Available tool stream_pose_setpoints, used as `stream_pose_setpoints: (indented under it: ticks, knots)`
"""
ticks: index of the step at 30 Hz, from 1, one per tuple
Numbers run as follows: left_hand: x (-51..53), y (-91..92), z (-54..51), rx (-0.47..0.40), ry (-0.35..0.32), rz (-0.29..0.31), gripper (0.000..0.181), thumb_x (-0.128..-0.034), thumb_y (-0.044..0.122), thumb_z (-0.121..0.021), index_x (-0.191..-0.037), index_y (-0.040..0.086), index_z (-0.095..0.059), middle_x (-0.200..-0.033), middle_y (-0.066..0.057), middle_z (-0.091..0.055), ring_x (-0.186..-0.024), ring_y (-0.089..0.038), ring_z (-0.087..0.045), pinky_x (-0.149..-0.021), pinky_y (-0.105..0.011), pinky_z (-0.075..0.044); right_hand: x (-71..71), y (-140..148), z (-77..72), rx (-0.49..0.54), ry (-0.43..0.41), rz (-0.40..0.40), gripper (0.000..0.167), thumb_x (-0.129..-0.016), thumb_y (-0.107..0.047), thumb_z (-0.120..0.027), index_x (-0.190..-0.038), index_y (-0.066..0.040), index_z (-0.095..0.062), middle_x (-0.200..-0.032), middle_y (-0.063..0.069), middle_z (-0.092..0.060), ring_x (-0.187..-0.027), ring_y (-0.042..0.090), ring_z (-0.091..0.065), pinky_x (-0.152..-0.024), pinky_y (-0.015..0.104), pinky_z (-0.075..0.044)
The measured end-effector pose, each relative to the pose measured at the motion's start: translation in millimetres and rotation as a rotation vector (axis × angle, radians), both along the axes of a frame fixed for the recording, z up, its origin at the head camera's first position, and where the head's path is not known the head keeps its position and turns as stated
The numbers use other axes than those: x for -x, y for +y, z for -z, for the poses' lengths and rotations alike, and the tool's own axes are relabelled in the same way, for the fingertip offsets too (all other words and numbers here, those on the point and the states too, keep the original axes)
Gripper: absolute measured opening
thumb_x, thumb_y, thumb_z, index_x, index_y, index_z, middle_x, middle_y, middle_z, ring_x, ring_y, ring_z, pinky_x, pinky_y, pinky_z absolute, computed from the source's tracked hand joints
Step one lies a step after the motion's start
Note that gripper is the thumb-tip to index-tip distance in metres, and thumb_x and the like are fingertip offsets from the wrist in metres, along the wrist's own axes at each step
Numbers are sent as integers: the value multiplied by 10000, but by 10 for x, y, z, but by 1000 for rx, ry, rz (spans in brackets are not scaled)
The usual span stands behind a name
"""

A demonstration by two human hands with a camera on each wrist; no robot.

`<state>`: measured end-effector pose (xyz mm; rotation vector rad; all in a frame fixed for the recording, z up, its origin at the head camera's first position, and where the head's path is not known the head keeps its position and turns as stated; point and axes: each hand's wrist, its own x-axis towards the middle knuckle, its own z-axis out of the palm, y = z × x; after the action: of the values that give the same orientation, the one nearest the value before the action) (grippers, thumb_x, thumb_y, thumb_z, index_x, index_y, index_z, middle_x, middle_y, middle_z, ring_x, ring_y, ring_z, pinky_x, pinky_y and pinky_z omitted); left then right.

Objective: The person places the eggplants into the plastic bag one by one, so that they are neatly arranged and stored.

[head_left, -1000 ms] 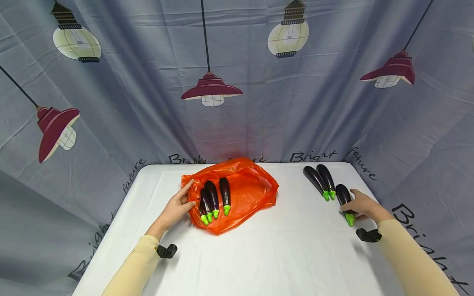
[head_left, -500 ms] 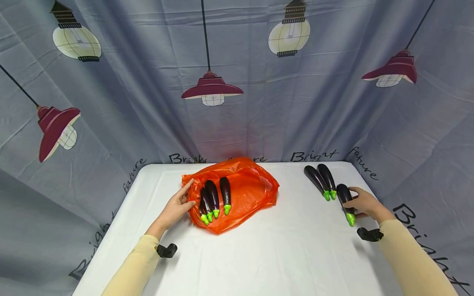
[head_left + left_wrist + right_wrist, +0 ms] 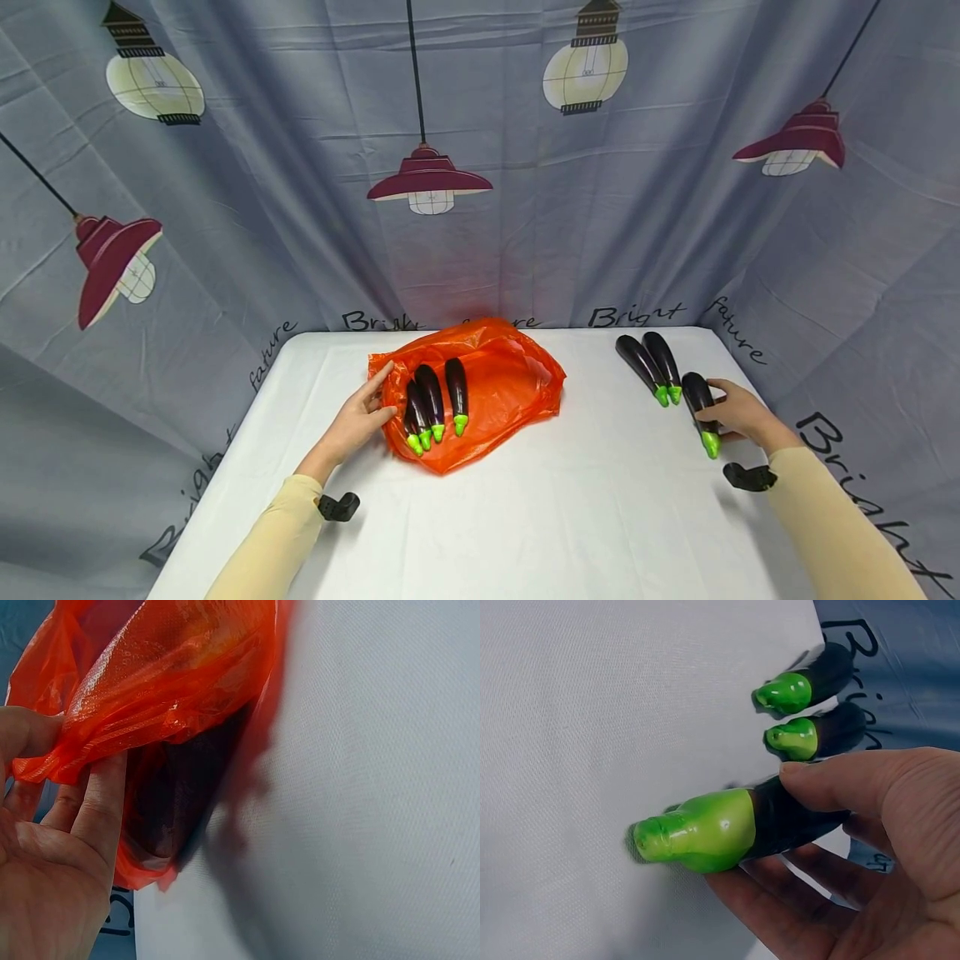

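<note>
Over on the white tabletop (image 3: 555,525), the fingers of the right hand (image 3: 741,415) grip an eggplant (image 3: 697,392) just beside two other eggplants (image 3: 641,365); those of the left hand (image 3: 358,423) pinch an orange plastic bag (image 3: 504,404).

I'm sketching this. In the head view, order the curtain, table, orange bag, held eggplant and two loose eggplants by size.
Largest to smallest:
1. Curtain
2. Table
3. Orange bag
Unranked: held eggplant, two loose eggplants. They look much alike; the held one sits nearer the camera, partly covered by the right grip.
</note>
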<state>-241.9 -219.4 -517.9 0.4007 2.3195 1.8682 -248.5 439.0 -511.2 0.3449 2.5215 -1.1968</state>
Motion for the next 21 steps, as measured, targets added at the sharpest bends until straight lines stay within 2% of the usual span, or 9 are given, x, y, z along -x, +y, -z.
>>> stream_pose_setpoints:
  ticks: [4, 10, 16, 21]
  knots:
    - [14, 11, 6, -20, -3, 6, 796, -977, -20, -627, -1638, 255, -281, -1589, -255, -346, -1332, -426, -500, -921, -251, -527, 5, 15, -8, -15, 30, 3, 966, -907, -71, -703, -1561, 130, -21, -1366, 485, -284, -1127, 551, -549, -780, 531, -594]
    - [23, 9, 13, -11, 1, 10, 790, -977, -10, -629, -1636, 261, -288, -1585, -258, -352, -1337, -418, -499, -927, -250, -521, 22, -86, -126, -29, 146, 10, 930, -935, -100, -675, -1579, 105, -36, -1383, 470, -309, -1152, 550, -530, -786, 514, -597]
    - [20, 4, 18, -26, -7, 11, 802, -971, -29, -620, -1637, 264, -282, -1573, -267, -369, -1300, -422, -532, -919, -268, -536, 57, -367, -263, 75, 250, -19, 900, -965, -106, -661, -1622, 21, -57, -1446, 429, -292, -1145, 476, -552, -810, 479, -601]
    - [11, 5, 22, -30, -7, 12, 810, -968, -40, -614, -1640, 257, -273, -1550, -282, -396, -1272, -412, -558, -911, -269, -540, 74, -620, -356, 200, 291, -55, 898, -977, -111, -682, -1642, -40, -84, -1478, 397, -287, -1118, 373, -583, -824, 447, -601]
